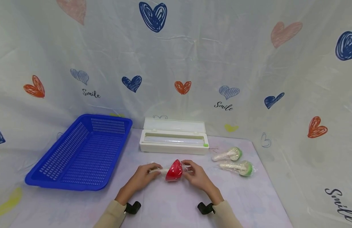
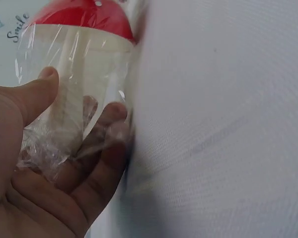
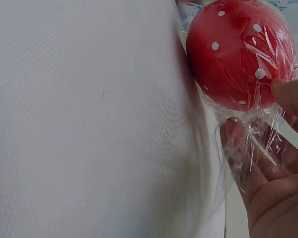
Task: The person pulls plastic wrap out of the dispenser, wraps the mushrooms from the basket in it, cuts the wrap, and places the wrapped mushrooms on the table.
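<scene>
A toy mushroom [image 1: 174, 171] with a red, white-dotted cap and a cream stem [image 2: 72, 84] lies sideways between both hands, low over the table. Clear plastic wrap [image 3: 253, 136] covers it and bunches loosely at both ends. My left hand [image 1: 143, 177] grips the stem end, thumb on one side and fingers on the other, through the wrap. At the cap end, my right hand [image 1: 197, 175] holds the mushroom and the gathered wrap, its thumb at the edge of the red cap [image 3: 238, 54].
Behind the hands stands a white cling film dispenser [image 1: 174, 147], lid raised, with a green slider [image 1: 205, 145]. A blue plastic basket [image 1: 76, 186] sits at left. Two wrapped green-capped mushrooms [image 1: 235, 154] lie at right. A heart-printed sheet [image 1: 193, 57] hangs behind the table.
</scene>
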Tool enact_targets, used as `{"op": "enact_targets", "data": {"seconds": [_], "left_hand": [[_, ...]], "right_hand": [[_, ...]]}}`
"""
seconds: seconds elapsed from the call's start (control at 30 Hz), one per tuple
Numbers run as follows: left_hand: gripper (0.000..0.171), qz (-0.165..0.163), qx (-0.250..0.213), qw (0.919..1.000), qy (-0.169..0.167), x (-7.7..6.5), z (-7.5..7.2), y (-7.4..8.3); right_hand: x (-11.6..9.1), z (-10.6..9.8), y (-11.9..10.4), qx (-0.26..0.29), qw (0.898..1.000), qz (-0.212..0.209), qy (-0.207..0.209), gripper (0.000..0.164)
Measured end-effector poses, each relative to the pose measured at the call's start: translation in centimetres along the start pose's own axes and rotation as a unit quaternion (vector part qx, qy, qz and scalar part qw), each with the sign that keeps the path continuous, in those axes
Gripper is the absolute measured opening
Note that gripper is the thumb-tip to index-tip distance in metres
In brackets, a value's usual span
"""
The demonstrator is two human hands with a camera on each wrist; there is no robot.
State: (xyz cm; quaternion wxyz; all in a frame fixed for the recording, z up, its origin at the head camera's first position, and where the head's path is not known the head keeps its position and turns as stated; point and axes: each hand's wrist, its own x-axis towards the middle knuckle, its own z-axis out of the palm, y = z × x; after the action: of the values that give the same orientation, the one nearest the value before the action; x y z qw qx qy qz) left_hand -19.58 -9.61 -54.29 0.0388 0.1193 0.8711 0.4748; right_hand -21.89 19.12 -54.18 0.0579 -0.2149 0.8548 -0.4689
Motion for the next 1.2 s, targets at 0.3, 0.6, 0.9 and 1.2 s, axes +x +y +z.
{"op": "enact_targets", "data": {"seconds": [0.3, 0.6, 0.9, 1.2], "left_hand": [[0.035, -0.011, 0.007, 0.9998, -0.013, -0.3, 0.3, -0.4], [0.051, -0.01, -0.003, 0.9999, 0.008, -0.4, 0.9, -1.3], [0.026, -0.028, -0.011, 0.9995, 0.013, -0.5, 0.9, -1.5], [0.024, -0.003, 0.034, 0.9992, 0.023, -0.6, 1.3, -1.0]], "right_hand": [[0.1, 0.3, 0.4, 0.013, 0.999, -0.009, 0.051, 0.019], [0.1, 1.5, 1.2, 0.007, 0.995, 0.016, 0.094, 0.01], [-0.3, 1.9, 1.8, 0.019, 0.993, 0.033, 0.108, 0.02], [-0.5, 2.0, 2.4, 0.116, 0.988, 0.051, 0.089, 0.02]]}}
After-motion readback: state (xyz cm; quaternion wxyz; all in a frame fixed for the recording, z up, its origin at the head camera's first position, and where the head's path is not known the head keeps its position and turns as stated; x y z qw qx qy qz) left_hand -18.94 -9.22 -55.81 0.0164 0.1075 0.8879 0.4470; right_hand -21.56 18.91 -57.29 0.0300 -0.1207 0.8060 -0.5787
